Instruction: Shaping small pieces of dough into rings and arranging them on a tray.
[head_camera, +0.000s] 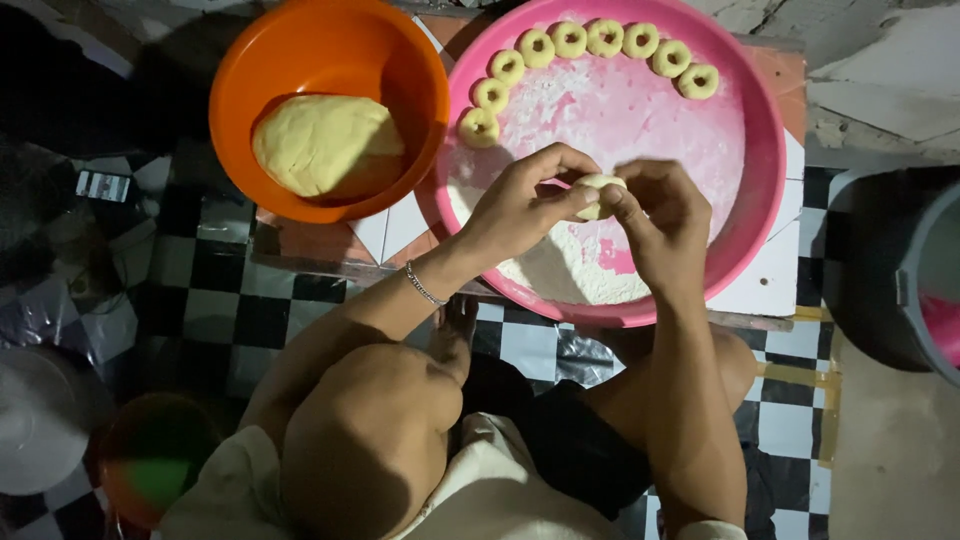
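Note:
My left hand (520, 205) and my right hand (662, 215) meet over a large pink round tray (765, 150), both pinching one small piece of pale dough (598, 188) between the fingertips. The tray is dusted with white flour, with a thicker flour heap near its front rim. Several small dough rings (570, 40) lie in a curved row along the tray's far edge. To the left stands an orange bowl (300, 40) holding a big lump of yellow dough (325, 143). A thin bracelet sits on my left wrist.
Tray and bowl rest on a low tiled stand (775, 275) above a black-and-white checkered floor (215, 300). My bare knees are below the stand. A grey bucket (905, 290) stands at right; a white dish (40, 420) and a small dark bowl (150, 465) lie at lower left.

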